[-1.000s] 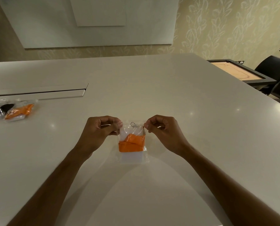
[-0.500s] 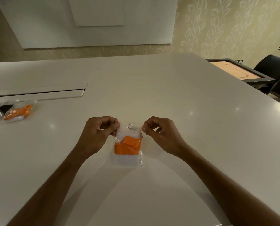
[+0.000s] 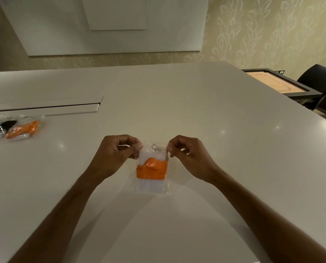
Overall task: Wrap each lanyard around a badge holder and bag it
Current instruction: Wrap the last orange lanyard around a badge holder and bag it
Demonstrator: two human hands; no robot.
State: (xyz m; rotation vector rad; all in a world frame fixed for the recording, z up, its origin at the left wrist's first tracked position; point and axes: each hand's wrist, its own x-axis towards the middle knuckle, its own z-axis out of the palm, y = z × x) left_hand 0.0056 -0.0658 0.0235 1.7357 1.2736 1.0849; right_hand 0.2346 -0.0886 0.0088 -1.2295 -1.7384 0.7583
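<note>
So, only the head view to go on: a big off-white table (image 3: 196, 103) with a glossy top takes up most of it, with little ceiling-light reflections dotted across it and a long recessed slot (image 3: 44, 109) running in from the left edge. Right in the middle, both hands are pinching the top corners of a clear plastic bag (image 3: 152, 185); the left hand (image 3: 118, 152) has thumb and forefinger closed on the left corner, the right hand (image 3: 188, 154) does the same on the right corner. Inside the bag sits a clear badge holder (image 3: 148, 155) with an orange lanyard (image 3: 151, 168) wrapped around it and a small metal ring (image 3: 154, 146) up top. Bag's lower end looks like it's resting on the table. Well off to the left lie two finished bags (image 3: 14, 128), one orange, one black. Behind: a white wall panel (image 3: 109, 25), leaf-patterned wallpaper (image 3: 272, 29), a dark-framed game table (image 3: 283, 86) and a black chair (image 3: 319, 80) at right.
</note>
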